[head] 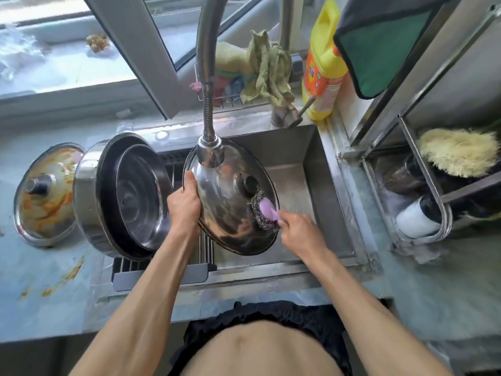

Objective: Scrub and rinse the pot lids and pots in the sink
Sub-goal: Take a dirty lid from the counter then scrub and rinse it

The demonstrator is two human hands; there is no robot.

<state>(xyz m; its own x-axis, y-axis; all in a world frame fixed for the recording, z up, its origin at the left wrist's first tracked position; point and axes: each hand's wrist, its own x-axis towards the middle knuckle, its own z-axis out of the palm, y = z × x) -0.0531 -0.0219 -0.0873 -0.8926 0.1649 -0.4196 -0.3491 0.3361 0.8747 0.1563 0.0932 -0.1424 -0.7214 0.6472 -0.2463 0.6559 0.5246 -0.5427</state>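
A dirty lid (pixel 46 195) lies flat on the counter (pixel 54 280) at far left, streaked orange, its knob up. Just right of it a pot (pixel 122 196) stands on its side on the rack (pixel 162 272) at the sink's left edge, mouth toward me, with a smaller pot nested inside; both look dark within.

My left hand (pixel 183 204) grips the rim of the lid (pixel 230 202) I'm washing, fingers curled over its left edge, holding it tilted above the sink (pixel 325 191). It is shiny steel, dome side up, dark knob right of centre, with faint orange marks near the top. The tap (pixel 210 153) hangs over its upper edge and hides part of it; whether water runs I cannot tell.

My right hand (pixel 301 232) is closed round the purple handle of a steel-wool scrubber (pixel 264 211), pressed against the lid's right side below the knob. The fingers themselves are hidden under the hand.
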